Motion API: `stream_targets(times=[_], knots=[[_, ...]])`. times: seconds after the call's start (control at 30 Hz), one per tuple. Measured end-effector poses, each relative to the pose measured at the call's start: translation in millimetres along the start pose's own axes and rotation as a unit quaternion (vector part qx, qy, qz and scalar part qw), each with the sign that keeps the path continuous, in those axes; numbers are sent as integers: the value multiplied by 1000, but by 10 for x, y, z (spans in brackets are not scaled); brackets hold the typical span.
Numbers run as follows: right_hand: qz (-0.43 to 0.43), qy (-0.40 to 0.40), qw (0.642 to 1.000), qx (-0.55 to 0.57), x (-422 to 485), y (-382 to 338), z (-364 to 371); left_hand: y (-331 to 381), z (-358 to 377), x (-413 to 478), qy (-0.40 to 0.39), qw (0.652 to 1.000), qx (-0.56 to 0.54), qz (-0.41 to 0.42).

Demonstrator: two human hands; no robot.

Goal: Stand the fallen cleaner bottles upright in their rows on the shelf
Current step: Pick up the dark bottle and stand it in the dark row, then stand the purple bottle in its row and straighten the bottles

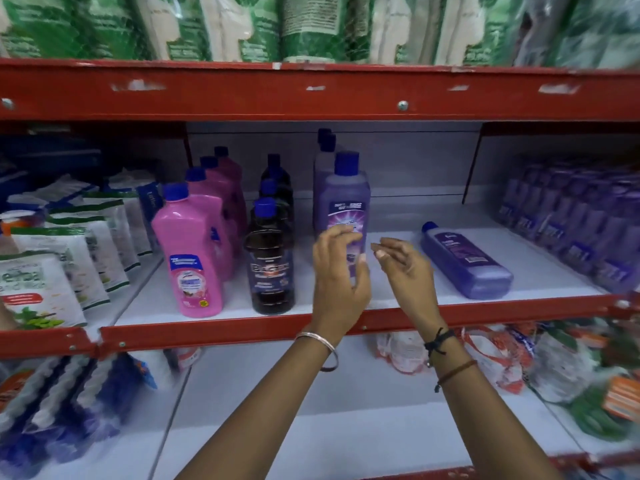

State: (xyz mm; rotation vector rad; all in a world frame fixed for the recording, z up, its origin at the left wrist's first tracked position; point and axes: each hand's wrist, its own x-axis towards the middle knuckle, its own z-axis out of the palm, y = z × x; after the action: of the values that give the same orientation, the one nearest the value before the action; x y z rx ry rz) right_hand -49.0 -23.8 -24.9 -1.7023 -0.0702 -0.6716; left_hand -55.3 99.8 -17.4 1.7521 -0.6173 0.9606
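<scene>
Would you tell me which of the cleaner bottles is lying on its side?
The purple bottle right of both hands; the pink, dark and other purple bottles stand upright.

- The shelf [221, 332] had red rails, chipped pale in spots, and a white deck.
- The front pink bottle [194, 258] wore a blue cap and a blue-and-pink label.
- The dark bottle [272, 265] was brown-black with a blue cap and pale lettering.
- The standing purple bottle [346, 199] was lilac, blue-capped, its label deeper violet.
- The fallen purple bottle [467, 261] was lilac with a dark purple label.
- The pouches [52, 292] at left were white with green print.
- The left hand [337, 289] wore a silver bangle; the right hand [408, 268] wore black and brown threads.
</scene>
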Motion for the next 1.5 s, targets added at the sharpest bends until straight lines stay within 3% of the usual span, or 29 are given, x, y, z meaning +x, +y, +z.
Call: stream_targets(times=[0.13,0.27,0.4,0.53,0.87,0.93,1.1,1.5], knots=[[-8,64,995,-77,254,154,-595,82,712,90,-193,978,4,-75],[3,126,971,-203,518,327,-1144,53,1331,206,-302,932,-23,-201],[118,91,936,-318,783,587,-1524,42,1763,275,-364,884,-6,-292],[243,31,915,-319,907,745,-1668,23,2049,223,-391,860,34,-325],[237,59,967,-66,953,901,-1778,76,2245,252,-280,835,-125,-458],[220,63,973,-7,901,797,-1768,122,2182,236,-254,843,-148,-451],[163,-19,983,83,719,632,-1698,151,1878,183,-199,880,-204,-381],[72,-96,986,113,276,231,-780,24,690,94,-100,937,-178,-282]])
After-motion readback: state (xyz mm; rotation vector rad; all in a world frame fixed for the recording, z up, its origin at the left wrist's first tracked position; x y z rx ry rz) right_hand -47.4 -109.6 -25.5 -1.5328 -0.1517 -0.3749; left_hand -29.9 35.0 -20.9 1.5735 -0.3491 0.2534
